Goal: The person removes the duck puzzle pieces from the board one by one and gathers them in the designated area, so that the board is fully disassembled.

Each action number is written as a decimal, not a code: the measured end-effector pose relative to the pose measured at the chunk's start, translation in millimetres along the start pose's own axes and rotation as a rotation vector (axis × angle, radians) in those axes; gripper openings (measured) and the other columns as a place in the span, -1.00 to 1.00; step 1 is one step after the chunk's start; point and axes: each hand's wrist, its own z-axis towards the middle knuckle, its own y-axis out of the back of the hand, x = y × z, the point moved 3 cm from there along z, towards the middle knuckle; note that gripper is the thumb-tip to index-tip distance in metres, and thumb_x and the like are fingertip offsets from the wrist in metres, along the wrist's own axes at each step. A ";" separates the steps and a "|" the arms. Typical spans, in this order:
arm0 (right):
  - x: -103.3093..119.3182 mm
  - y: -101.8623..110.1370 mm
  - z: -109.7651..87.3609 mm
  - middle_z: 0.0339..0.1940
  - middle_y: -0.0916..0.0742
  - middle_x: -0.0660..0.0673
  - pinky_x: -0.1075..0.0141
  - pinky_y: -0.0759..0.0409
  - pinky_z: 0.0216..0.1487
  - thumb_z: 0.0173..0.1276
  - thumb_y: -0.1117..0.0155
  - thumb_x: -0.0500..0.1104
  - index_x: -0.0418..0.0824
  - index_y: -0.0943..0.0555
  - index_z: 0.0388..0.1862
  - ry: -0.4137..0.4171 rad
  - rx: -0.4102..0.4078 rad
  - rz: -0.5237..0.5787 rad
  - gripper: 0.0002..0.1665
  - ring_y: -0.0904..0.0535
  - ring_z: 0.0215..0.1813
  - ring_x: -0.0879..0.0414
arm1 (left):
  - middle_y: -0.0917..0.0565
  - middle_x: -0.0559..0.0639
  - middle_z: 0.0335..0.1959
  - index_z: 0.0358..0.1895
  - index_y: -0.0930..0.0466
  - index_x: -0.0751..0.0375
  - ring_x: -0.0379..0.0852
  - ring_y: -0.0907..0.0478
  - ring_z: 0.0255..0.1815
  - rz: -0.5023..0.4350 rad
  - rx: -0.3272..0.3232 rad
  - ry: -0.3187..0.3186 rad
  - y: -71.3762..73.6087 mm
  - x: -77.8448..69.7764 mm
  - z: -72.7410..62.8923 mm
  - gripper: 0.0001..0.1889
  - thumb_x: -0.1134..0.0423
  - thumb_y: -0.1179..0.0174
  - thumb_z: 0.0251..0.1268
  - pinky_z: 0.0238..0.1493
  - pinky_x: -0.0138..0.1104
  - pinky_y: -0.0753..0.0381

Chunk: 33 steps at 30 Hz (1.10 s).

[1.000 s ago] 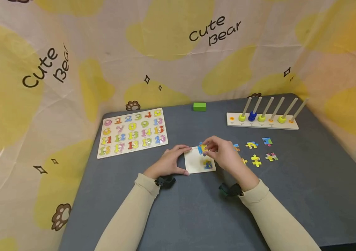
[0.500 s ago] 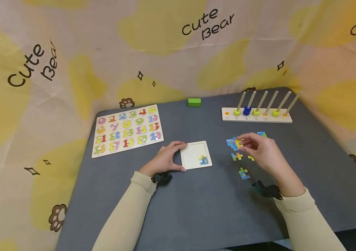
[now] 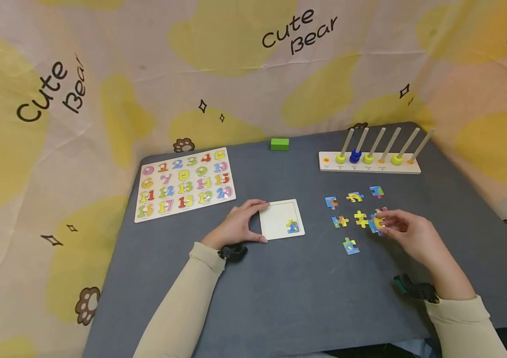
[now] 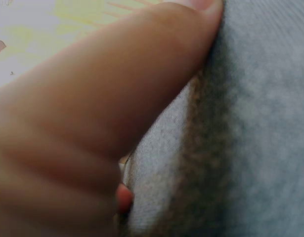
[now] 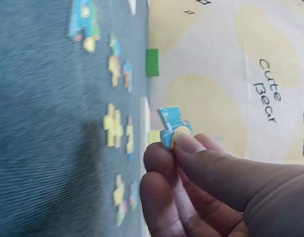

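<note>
My right hand (image 3: 410, 233) pinches a blue-and-yellow jigsaw piece (image 5: 171, 118) between thumb and finger, above the table at right. In the head view this piece overlaps a yellow piece (image 3: 360, 219) and partly covers another. My left hand (image 3: 239, 223) lies at the left edge of a white square puzzle board (image 3: 276, 221), thumb near one corner and fingers near the other. One jigsaw piece (image 3: 292, 226) lies in the board's lower right corner. The left wrist view shows mostly a thumb (image 4: 117, 79) along the grey surface.
Several loose pieces, among them a green-and-blue piece (image 3: 350, 245) and a rainbow piece (image 3: 355, 197), lie right of the board. A number board (image 3: 185, 185) stands at left, a green block (image 3: 279, 144) at the back, and a pegged counting stand (image 3: 370, 162) at back right.
My right hand has carried the blue-and-yellow piece away from above the board, rightward past the loose pieces. My left hand has stayed at the board's left edge.
</note>
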 end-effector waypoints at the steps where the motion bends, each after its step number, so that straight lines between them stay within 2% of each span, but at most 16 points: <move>1: -2.9 -1.4 -1.3 -0.20 -0.81 -0.21 0.40 -0.59 -0.35 0.30 -0.52 -0.37 -0.35 -0.70 0.15 -0.009 0.013 0.003 -0.58 -0.71 -0.29 0.10 | -0.30 0.03 0.56 0.62 -0.29 0.04 -0.05 -0.29 0.52 0.000 0.001 0.001 0.0 -0.2 0.2 0.07 -0.12 -0.65 0.03 0.29 -0.04 -0.26; 7: -14.2 -13.4 -8.2 0.03 -0.78 -0.31 0.35 -0.60 -0.26 0.42 -0.42 -0.36 -0.30 -0.72 0.21 -0.021 0.091 -0.010 -0.61 -0.71 -0.11 -0.07 | -0.31 0.03 0.55 0.61 -0.31 0.04 -0.06 -0.28 0.52 0.001 0.004 -0.001 -0.2 -0.4 0.0 0.05 -0.11 -0.65 0.04 0.28 -0.05 -0.26; 10: -15.8 -18.9 -9.8 0.04 -0.77 -0.29 0.34 -0.58 -0.20 0.46 -0.36 -0.38 -0.27 -0.74 0.19 0.010 0.117 -0.023 -0.65 -0.66 -0.04 -0.09 | -0.30 0.02 0.56 0.62 -0.31 0.04 -0.06 -0.27 0.53 -0.002 0.011 0.002 -0.7 -0.3 -0.1 0.05 -0.12 -0.64 0.05 0.29 -0.05 -0.25; 18: -14.6 -24.1 -7.4 0.01 -0.72 -0.27 0.30 -0.43 -0.29 0.54 -0.23 -0.41 -0.26 -0.76 0.16 0.026 0.139 -0.024 -0.68 -0.49 -0.16 -0.02 | -0.30 0.03 0.56 0.62 -0.31 0.04 -0.05 -0.27 0.52 0.001 0.013 0.007 0.0 -0.6 0.4 0.05 -0.12 -0.64 0.05 0.30 -0.04 -0.25; 27: -14.0 -28.3 -6.7 -0.08 -0.68 -0.20 0.28 -0.47 -0.32 0.31 -0.52 -0.36 -0.29 -0.75 0.08 0.052 0.131 -0.027 -0.65 -0.49 -0.26 0.05 | -0.29 0.04 0.57 0.62 -0.31 0.04 -0.04 -0.27 0.53 0.003 0.018 0.019 1.3 -1.7 1.6 0.05 -0.10 -0.64 0.05 0.31 -0.05 -0.25; 33: -9.9 -28.5 -7.2 -0.09 -0.69 -0.18 0.19 -0.50 -0.25 0.19 -0.61 -0.35 -0.28 -0.80 0.00 0.123 0.043 -0.111 -0.64 -0.55 -0.22 0.01 | -0.29 0.03 0.57 0.62 -0.31 0.04 -0.05 -0.26 0.53 0.001 0.020 0.017 0.4 -0.6 1.0 0.05 -0.10 -0.64 0.05 0.31 -0.04 -0.24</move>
